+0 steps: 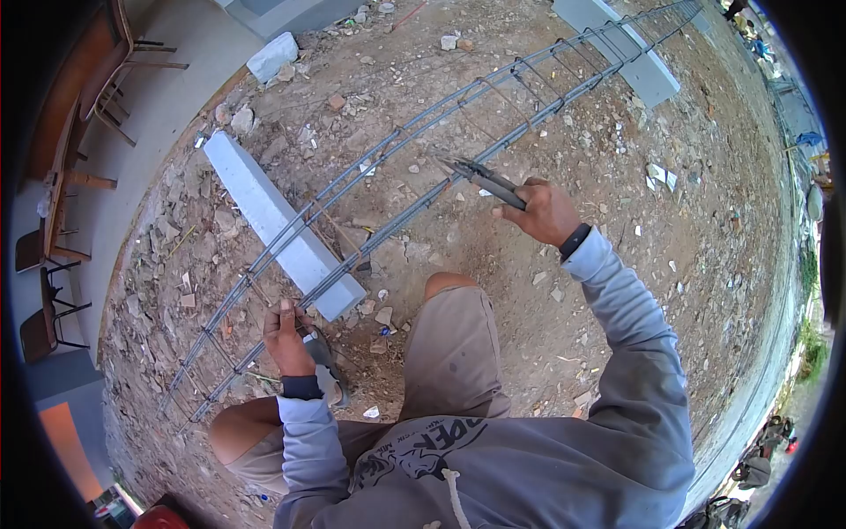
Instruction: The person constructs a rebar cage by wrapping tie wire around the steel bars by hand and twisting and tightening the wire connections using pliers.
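Observation:
A long rebar cage (405,212) of steel bars and stirrups runs diagonally in front of me, resting across pale blocks. My right hand (546,212) is wrapped around the handles of a pair of pincers (502,183). The jaws reach the near bars of the cage; whether they grip a wire there is too small to tell. Lower down, my left hand (289,339) is closed in a pinch at the near bars, close to a stirrup. What lies between its fingertips is hidden.
One long pale block (264,212) supports the cage on the left, another block (639,66) farther off. Rubble and tile shards litter the dirt ground (529,326). Chairs (40,309) and a wooden table (57,203) stand on the paved floor to the left. A white stone (273,57) lies beyond.

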A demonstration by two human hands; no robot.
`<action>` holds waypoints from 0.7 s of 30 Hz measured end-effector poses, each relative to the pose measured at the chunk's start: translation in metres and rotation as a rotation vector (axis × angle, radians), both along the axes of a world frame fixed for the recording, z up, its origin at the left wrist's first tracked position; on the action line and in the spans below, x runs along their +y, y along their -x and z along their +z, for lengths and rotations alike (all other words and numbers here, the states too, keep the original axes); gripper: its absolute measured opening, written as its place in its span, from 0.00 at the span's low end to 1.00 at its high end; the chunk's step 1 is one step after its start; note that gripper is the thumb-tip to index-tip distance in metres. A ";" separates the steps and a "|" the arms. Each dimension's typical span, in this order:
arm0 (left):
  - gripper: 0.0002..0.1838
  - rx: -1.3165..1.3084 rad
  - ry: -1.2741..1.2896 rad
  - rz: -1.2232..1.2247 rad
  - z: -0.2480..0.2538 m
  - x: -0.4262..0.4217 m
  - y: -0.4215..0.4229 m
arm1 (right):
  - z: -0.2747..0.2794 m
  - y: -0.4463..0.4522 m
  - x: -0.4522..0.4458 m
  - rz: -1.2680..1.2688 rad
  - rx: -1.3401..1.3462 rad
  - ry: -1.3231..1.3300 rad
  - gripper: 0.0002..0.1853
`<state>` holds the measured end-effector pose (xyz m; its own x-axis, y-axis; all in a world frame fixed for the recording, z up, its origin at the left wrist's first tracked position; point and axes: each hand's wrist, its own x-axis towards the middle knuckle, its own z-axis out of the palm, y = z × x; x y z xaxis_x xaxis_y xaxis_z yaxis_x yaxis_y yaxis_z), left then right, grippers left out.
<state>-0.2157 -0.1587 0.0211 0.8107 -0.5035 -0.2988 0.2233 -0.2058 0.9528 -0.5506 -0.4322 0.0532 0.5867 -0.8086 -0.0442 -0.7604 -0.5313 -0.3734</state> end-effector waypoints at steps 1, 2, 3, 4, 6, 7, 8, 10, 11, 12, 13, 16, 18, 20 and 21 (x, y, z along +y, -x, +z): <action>0.10 0.006 0.006 -0.022 -0.003 -0.001 0.001 | 0.003 -0.007 0.012 0.067 -0.030 0.024 0.22; 0.10 0.010 0.013 -0.045 -0.006 -0.002 0.003 | 0.005 -0.014 0.023 0.134 -0.062 0.048 0.21; 0.10 0.010 0.021 -0.068 -0.009 -0.004 0.004 | 0.005 -0.018 0.029 0.200 -0.099 0.074 0.21; 0.10 0.026 0.049 -0.076 -0.009 -0.008 0.004 | -0.004 -0.022 0.028 0.207 -0.131 0.130 0.21; 0.10 0.038 0.058 -0.061 -0.003 -0.014 0.011 | -0.009 -0.025 0.013 0.055 0.071 0.094 0.21; 0.10 0.036 0.058 -0.041 0.002 -0.014 0.012 | -0.008 -0.033 0.011 -0.008 0.165 0.072 0.22; 0.09 0.033 0.064 -0.041 0.004 -0.015 0.010 | -0.004 -0.039 0.017 -0.037 0.182 0.095 0.21; 0.09 0.037 0.063 -0.046 0.001 -0.009 0.007 | 0.000 -0.049 0.031 0.036 0.088 0.094 0.21; 0.09 0.054 0.065 -0.037 -0.002 -0.006 0.006 | 0.000 -0.047 0.034 0.059 0.050 0.098 0.21; 0.09 0.075 0.078 -0.033 -0.005 -0.007 0.005 | -0.005 -0.046 0.034 0.084 0.037 0.139 0.21; 0.09 0.100 0.092 -0.035 -0.008 -0.009 0.005 | -0.008 -0.045 0.032 0.048 0.089 0.113 0.21; 0.09 0.071 0.117 -0.041 -0.009 -0.015 0.003 | -0.005 -0.052 0.032 -0.031 0.170 0.057 0.21; 0.09 0.086 0.112 -0.026 -0.011 -0.010 0.005 | 0.000 -0.062 0.060 -0.051 0.110 0.021 0.22; 0.09 0.130 0.135 0.001 -0.020 -0.015 0.006 | 0.013 -0.071 0.082 0.131 0.038 -0.047 0.24; 0.09 0.130 0.139 0.036 -0.021 -0.017 0.006 | 0.023 -0.080 0.094 0.221 0.007 -0.071 0.25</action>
<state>-0.2213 -0.1753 -0.0001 0.7880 -0.5186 -0.3319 0.3513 -0.0640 0.9341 -0.4702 -0.3383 0.0763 0.7490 -0.6549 -0.1006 -0.6308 -0.6582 -0.4109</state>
